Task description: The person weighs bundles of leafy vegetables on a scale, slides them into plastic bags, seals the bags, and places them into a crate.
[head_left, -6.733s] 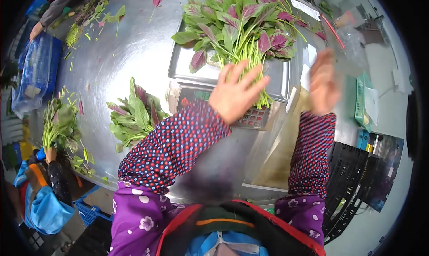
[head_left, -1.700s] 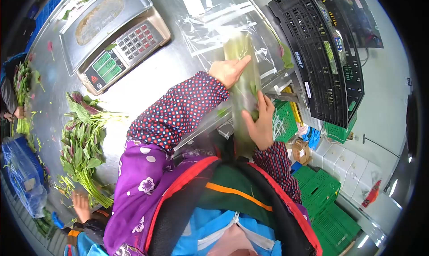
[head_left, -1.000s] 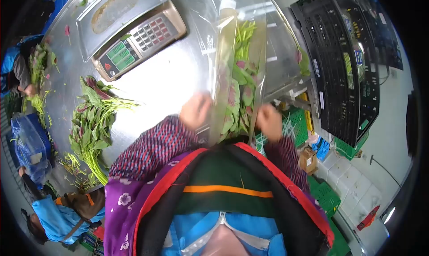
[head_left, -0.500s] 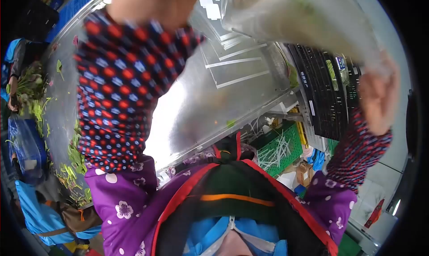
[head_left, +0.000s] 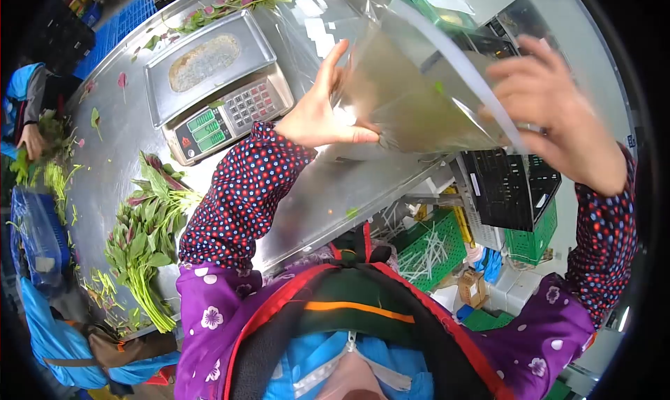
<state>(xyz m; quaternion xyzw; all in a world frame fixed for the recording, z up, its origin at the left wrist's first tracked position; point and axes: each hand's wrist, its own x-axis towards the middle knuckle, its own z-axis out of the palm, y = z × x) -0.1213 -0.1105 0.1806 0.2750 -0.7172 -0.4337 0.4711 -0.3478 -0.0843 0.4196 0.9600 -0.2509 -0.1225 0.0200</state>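
Note:
A clear plastic bag (head_left: 405, 86) with a white strip along its opening is stretched between my hands above the metal table. My left hand (head_left: 328, 110) holds its left end, thumb and forefinger spread along the film and the other fingers partly hidden. At the white strip is my right hand (head_left: 551, 114), smeared by motion; its lower fingers hold the bag's edge while the upper ones stick out. A small green bit shows through the film. Left of my left hand stands a digital scale (head_left: 223, 79) with lit green displays. Bunches of leafy greens (head_left: 143, 239) lie beside my left sleeve.
Flat clear bags (head_left: 314, 27) with white labels lie on the metal table (head_left: 307, 212). Black crates (head_left: 499, 184) and a green crate (head_left: 436, 250) holding white strips stand to the right. A co-worker's hand (head_left: 31, 142) handles greens at the far left.
My left hand and forearm have come down from the top of the view, uncovering the scale and leafy greens. The bag has shifted left and down and is spread wider. My right hand has moved slightly left.

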